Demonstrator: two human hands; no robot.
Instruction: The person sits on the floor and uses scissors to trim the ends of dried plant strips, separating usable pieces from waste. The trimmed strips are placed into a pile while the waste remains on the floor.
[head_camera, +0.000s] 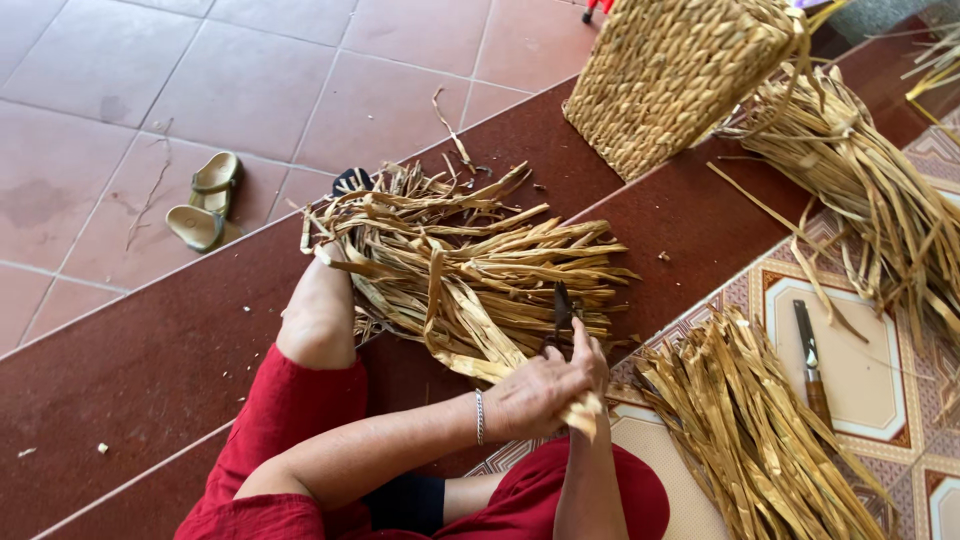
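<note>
My left hand (540, 392) is closed around a dried leaf strip (470, 335) above the lap; my right hand (590, 355), behind it, grips small scissors (561, 308) over the pile of strips (470, 260).

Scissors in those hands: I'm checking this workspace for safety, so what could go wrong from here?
1. The scissors point away into the dried leaves, close to the fingers of the overlapping hands; which hand grips them is unclear. A slip might nick a finger.
2. A knife lies loose on the mat beside the cut strips; reaching for strips could brush its blade.
3. The bare knee rests against stiff leaf ends, which may scratch.
</note>
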